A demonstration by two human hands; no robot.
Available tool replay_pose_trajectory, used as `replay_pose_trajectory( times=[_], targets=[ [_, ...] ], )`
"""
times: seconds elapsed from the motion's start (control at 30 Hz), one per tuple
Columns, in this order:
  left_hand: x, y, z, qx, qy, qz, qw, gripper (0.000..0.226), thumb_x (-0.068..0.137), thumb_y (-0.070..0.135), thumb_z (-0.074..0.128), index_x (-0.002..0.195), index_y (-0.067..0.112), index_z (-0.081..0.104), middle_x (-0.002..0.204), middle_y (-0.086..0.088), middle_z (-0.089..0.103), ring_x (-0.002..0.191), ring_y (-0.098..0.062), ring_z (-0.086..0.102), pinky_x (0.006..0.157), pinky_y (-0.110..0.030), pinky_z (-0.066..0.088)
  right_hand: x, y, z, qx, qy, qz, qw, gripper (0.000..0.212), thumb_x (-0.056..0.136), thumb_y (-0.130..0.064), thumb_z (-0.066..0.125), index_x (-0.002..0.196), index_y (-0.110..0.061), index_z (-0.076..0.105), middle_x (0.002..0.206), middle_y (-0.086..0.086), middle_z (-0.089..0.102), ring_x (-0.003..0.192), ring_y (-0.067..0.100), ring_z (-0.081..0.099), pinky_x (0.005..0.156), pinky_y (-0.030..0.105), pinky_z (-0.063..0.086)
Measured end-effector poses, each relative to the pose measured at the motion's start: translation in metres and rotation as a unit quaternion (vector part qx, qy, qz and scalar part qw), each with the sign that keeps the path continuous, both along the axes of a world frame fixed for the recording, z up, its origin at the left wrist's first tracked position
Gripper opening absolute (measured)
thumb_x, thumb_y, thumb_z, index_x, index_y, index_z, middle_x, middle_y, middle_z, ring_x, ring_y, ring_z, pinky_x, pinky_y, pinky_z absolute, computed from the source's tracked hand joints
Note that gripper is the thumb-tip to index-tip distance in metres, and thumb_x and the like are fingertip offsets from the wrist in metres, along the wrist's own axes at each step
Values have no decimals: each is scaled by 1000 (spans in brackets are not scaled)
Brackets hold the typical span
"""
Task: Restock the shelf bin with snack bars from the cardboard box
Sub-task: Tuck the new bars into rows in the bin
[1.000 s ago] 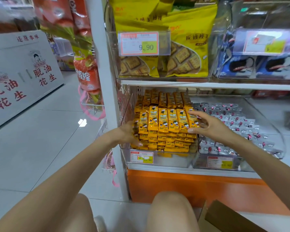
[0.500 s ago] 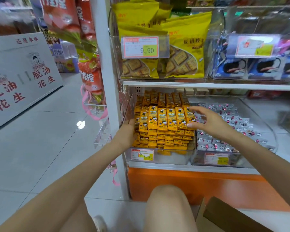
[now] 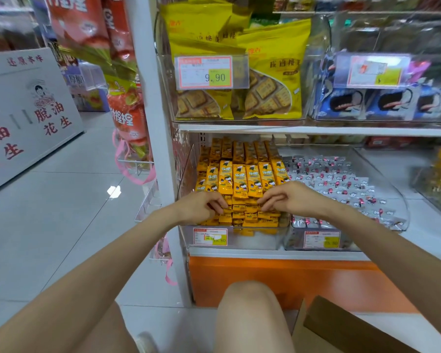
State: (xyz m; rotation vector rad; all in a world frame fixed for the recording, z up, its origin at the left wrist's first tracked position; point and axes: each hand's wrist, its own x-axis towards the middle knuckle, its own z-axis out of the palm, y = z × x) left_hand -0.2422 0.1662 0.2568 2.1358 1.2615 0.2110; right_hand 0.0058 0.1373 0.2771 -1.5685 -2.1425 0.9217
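At the front of the shelf bin (image 3: 255, 240), L hand (image 3: 201, 207) & R hand (image 3: 290, 197) are coming in off the stack's sides, fingers curling to pinch the ends of the snack bars (image 3: 239, 179), prob. just squaring a near-full bin, cardboard box (image 3: 346, 329) sitting by the knee.

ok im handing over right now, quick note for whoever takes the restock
left-hand grip: fingers curled against the front ends of the snack bars; can't tell if it pinches one.
right-hand grip: same, at the stack's right front.
shelf bin: stacked high with bars, rows running to the back.
cardboard box: on the floor at lower right, inside hidden.
done: bin looks nearly full.
left: probably square up the front row, then check the box for leftovers.
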Motion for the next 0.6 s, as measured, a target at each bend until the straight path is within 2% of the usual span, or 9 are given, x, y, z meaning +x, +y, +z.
replay_pose_trajectory(
  times=[0.13, 0.27, 0.37, 0.5, 0.6],
  targets=[
    [4, 4, -3, 25, 5, 12, 1000, 42, 84, -5, 47, 114, 20, 61, 102, 8, 64, 98, -6, 58, 77, -15, 44, -2, 4, -4, 14, 15, -29, 999, 31, 90, 6, 48, 108, -9, 68, 90, -5, 68, 96, 11, 65, 93, 32, 51],
    [7, 6, -5, 41, 23, 14, 999, 43, 84, 0, 51, 120, 22, 58, 105, 9, 61, 96, -5, 54, 79, -17, 42, -3, 6, -8, 26, 16, -37, 999, 27, 89, 3, 53, 109, -9, 67, 104, 0, 70, 94, 8, 66, 97, 35, 49],
    [7, 6, -8, 47, 15, 20, 999, 41, 84, 0, 52, 119, 21, 58, 104, 7, 61, 94, -7, 54, 79, -19, 42, -3, 7, -7, 24, 14, -41, 999, 26, 89, 2, 53, 106, -11, 68, 102, 2, 71, 94, 8, 66, 96, 34, 49],
    [5, 8, -7, 16, -1, 12, 1000, 28, 85, -1, 49, 95, 22, 61, 91, 5, 63, 95, -15, 61, 82, -26, 48, -6, 2, 0, -36, 0, -1, 999, 28, 90, 3, 51, 91, -18, 70, 91, 4, 72, 89, 18, 69, 82, 32, 56],
    [9, 7, 1, -28, -5, -23, 999, 31, 86, -3, 51, 86, 27, 60, 84, 9, 67, 88, -8, 62, 84, -29, 49, -15, -2, 0, -47, 5, 34, 998, 25, 91, 0, 53, 93, -17, 71, 90, 2, 73, 88, 16, 69, 82, 30, 56]
  ],
)
